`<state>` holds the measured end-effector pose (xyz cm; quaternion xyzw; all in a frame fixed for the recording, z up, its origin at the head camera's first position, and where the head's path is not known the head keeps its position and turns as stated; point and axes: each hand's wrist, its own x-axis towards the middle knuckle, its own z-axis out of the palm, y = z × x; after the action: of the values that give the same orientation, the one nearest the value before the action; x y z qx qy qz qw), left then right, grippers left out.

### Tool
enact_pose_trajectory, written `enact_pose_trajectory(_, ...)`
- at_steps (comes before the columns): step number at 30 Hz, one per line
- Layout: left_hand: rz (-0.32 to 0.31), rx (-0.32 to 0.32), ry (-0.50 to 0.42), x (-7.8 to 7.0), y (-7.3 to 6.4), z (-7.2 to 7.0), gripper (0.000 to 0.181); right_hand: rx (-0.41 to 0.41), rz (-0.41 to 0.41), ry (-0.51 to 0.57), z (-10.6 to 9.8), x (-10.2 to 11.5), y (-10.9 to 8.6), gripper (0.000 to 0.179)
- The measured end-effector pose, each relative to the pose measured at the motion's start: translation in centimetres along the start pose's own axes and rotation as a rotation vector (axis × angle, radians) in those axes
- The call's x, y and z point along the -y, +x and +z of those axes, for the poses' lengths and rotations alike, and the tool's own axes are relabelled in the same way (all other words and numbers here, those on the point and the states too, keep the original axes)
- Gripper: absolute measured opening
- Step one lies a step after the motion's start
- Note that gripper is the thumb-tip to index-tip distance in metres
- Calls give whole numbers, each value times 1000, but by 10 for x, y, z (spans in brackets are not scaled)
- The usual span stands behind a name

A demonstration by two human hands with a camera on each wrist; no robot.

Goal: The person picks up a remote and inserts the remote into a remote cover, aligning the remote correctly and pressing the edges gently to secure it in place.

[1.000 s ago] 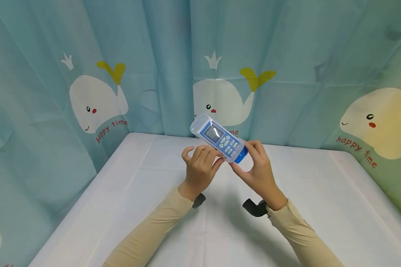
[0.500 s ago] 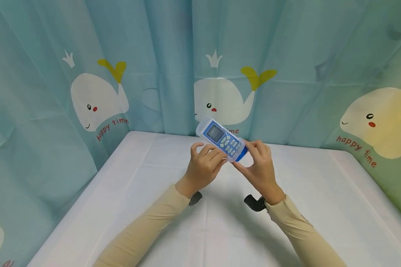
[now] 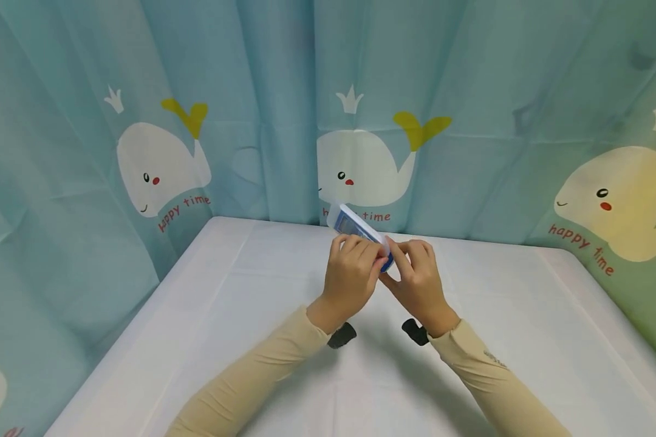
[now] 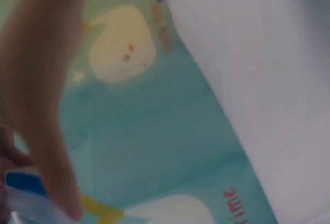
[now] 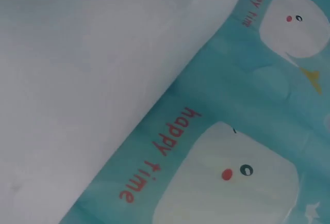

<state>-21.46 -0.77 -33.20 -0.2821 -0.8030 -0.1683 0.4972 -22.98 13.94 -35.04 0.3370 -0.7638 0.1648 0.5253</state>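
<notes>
In the head view a blue and white remote control (image 3: 351,227) in a translucent cover (image 3: 333,215) is held up above the table, tilted with its screen end toward the upper left. My left hand (image 3: 348,276) grips it from the near left side, its fingers covering the keys. At the lower right end, fingers and thumb of my right hand (image 3: 416,280) pinch the blue part. The left wrist view catches that blue end (image 4: 26,181) beside a blurred left thumb (image 4: 56,167). Neither the hand nor the remote control shows in the right wrist view.
A white table (image 3: 251,340) lies under both hands. Behind and at the sides hangs a blue-green curtain (image 3: 284,109) printed with whales. Black wrist mounts (image 3: 414,332) stick out below the wrists.
The remote control has turned edge-up, so its keypad is now mostly hidden. My left hand has moved right along it toward the blue end, closer to my right hand.
</notes>
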Motion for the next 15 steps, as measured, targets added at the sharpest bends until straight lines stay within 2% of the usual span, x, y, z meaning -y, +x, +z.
enact_pose_trajectory(4,5,-23,-59,-8,-4,4,8,-1,47,21,-1,2,1,66)
enact_pose_trajectory(7,14,-42,-67,-10,-7,6,9,7,75,29,-1,3,0,69)
enact_pose_trajectory(9,17,-32,-55,-10,-8,6,9,16,96,34,-1,3,-1,70)
enact_pose_trajectory(12,27,1,-54,-5,-9,3,10,37,156,62,-2,2,-4,71)
enact_pose_trajectory(15,38,12,-30,8,-8,0,16,59,219,110,-5,-1,-4,71)
